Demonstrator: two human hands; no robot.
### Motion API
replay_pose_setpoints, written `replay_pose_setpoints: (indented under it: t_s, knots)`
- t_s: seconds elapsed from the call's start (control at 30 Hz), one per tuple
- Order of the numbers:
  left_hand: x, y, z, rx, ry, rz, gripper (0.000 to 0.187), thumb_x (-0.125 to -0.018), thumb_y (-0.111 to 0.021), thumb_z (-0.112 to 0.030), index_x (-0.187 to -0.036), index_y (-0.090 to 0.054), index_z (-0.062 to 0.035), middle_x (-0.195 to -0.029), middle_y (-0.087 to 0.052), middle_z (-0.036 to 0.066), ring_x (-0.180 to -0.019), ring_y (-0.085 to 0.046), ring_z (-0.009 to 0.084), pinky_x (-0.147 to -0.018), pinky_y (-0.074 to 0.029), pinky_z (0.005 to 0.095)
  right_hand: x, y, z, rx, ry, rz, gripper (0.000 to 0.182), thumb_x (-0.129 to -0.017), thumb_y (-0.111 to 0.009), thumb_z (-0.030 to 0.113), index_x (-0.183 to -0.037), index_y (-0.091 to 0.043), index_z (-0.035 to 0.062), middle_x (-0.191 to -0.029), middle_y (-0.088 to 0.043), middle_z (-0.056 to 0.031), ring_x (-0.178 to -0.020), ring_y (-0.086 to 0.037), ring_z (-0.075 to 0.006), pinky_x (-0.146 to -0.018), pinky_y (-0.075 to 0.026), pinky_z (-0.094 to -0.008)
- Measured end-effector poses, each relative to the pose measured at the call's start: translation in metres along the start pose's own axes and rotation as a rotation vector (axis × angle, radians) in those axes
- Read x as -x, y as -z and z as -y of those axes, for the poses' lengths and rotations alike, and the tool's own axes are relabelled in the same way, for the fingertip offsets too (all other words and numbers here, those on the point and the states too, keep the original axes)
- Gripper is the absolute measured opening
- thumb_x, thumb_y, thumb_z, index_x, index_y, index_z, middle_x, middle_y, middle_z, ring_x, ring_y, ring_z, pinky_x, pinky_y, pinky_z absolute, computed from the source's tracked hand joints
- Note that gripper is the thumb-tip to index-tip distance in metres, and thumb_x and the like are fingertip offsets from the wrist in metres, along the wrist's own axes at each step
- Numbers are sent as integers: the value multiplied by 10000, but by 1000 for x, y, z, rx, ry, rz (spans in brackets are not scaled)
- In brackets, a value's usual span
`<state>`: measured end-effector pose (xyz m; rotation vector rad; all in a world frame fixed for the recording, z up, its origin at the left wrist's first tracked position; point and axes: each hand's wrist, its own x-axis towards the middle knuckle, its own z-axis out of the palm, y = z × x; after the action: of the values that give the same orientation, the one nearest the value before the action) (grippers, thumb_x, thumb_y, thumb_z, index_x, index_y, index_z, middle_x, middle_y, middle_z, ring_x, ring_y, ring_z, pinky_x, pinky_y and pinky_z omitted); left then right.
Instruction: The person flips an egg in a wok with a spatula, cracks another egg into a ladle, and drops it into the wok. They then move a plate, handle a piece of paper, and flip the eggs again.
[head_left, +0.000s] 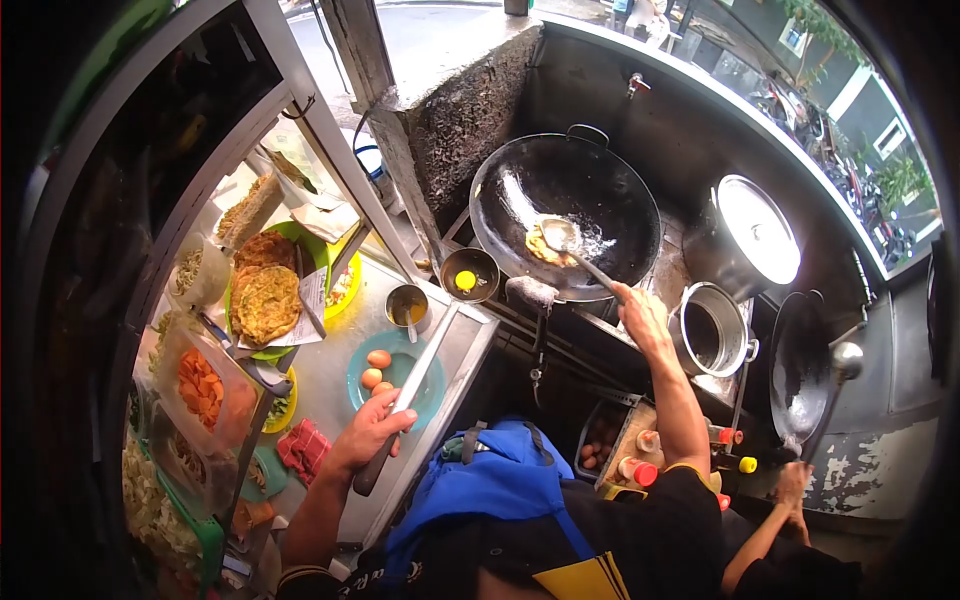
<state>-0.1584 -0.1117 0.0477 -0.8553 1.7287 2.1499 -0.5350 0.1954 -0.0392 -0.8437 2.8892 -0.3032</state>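
My left hand [372,432] is wrapped round the dark grip of a long-handled ladle [470,275]. A raw egg with a yellow yolk [466,281] lies in the ladle's bowl, near the wok's left rim. My right hand [643,318] grips the handle of a metal wok spatula [562,236], its rounded head down in the large black wok [520,180]. A piece of frying egg [543,246] touches that head. Below the ladle's handle, a few brown eggs [378,358] rest in a teal plate [430,380]. A small metal cup [407,306] stands beside it.
Fried omelettes [265,290] and a tub of cut carrots [202,385] are at left. A lidded pot [755,235] and an open pot [708,330] stand right of the wok. Sauce bottles [638,470] are below. Another person's hand [793,490] is at lower right, by a second wok [800,370].
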Motion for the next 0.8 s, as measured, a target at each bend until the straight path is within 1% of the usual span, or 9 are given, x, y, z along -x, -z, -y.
replay_pose_setpoints:
  t_s: [0.07,0.13,0.2,0.3,0.53,0.6,0.7,0.73,0.8]
  knots:
    - [-2,0,-6,-16,-19,-12,393,-944,-645,-233,-1258,-542,-20,-796,-522,-18,-540,-512,56,-492,-433,190,4,-14,5,-74,53,-46,444,-811,-653,80,-1248,-646,159,-996,-696,-172,-950,-671,-354,-830,-532,-464]
    - [-5,0,-13,-23,-23,-5,379,-944,-644,-232,-1241,-547,-19,-799,-520,-15,-542,-515,56,-491,-432,190,3,-24,15,-173,237,-180,426,-823,-668,128,-1248,-640,149,-881,-675,-184,-873,-667,-367,-786,-527,-480]
    - [-10,0,-22,-30,-29,2,365,-944,-644,-231,-1225,-552,-18,-801,-519,-12,-544,-518,56,-490,-432,191,2,-21,28,-185,190,-127,442,-832,-680,137,-1271,-621,144,-926,-685,-188,-926,-661,-373,-821,-523,-479]
    - [-21,1,-33,-73,-37,19,332,-946,-640,-224,-1196,-551,-24,-807,-517,-9,-537,-517,58,-490,-433,193,4,1,53,-305,109,33,442,-836,-675,127,-1275,-616,123,-1081,-695,-185,-1009,-653,-388,-873,-521,-473]
    - [-61,-4,-52,-42,-35,79,314,-946,-646,-210,-1186,-552,-30,-814,-533,-3,-499,-512,54,-442,-417,183,-2,3,56,-369,156,41,446,-823,-664,107,-1266,-617,100,-1049,-698,-199,-993,-653,-400,-880,-521,-476]
    - [-74,-8,-59,-86,-33,87,354,-958,-620,-183,-1258,-534,-14,-809,-553,6,-507,-511,49,-454,-418,176,-2,8,59,-341,174,6,457,-800,-638,103,-1257,-631,81,-998,-699,-230,-956,-673,-392,-865,-532,-463]
    - [-95,-13,-65,-135,-62,116,351,-943,-642,-205,-1228,-553,-21,-816,-558,3,-517,-514,45,-461,-422,176,1,25,71,-318,109,86,448,-813,-647,106,-1261,-629,101,-992,-697,-228,-970,-665,-399,-864,-527,-474]
    - [-101,-14,-66,-156,-70,132,350,-932,-656,-218,-1206,-560,-22,-820,-557,2,-525,-518,50,-474,-420,186,0,18,70,-305,153,36,430,-807,-610,85,-1236,-626,112,-948,-699,-228,-906,-675,-414,-798,-538,-507]
    - [-118,-14,-67,-160,-85,156,333,-930,-654,-227,-1182,-570,-25,-814,-559,0,-528,-519,54,-482,-421,193,-2,13,70,-299,180,12,428,-801,-595,74,-1227,-627,109,-944,-696,-233,-901,-676,-410,-790,-539,-506]
